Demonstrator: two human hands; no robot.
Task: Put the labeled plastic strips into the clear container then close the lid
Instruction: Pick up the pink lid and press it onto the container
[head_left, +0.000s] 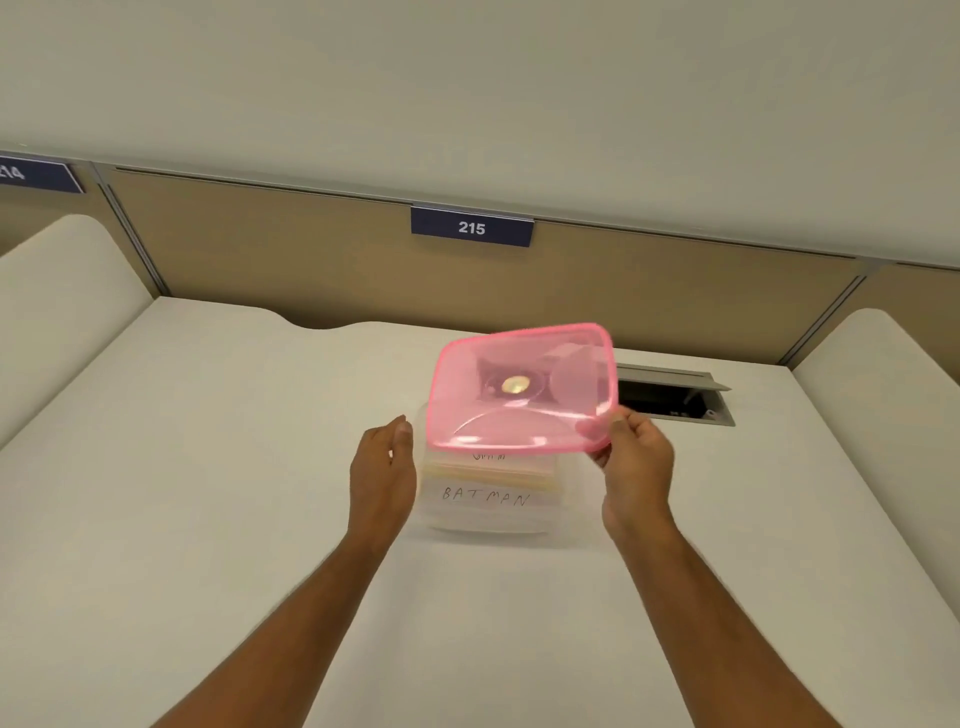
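Here the right hand pinches the pink lid above the container.

The translucent pink plastic lid hangs tilted over the clear plastic container, blocking it from above; white surface lies bare on both sides.

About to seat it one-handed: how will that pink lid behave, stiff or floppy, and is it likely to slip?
The pink lid looks thin and translucent, so probably light and somewhat flexible. The right hand pinches only one corner, so it may sag or twist. Its glossy surface suggests it could slip; the left hand, beside the clear container, could help.
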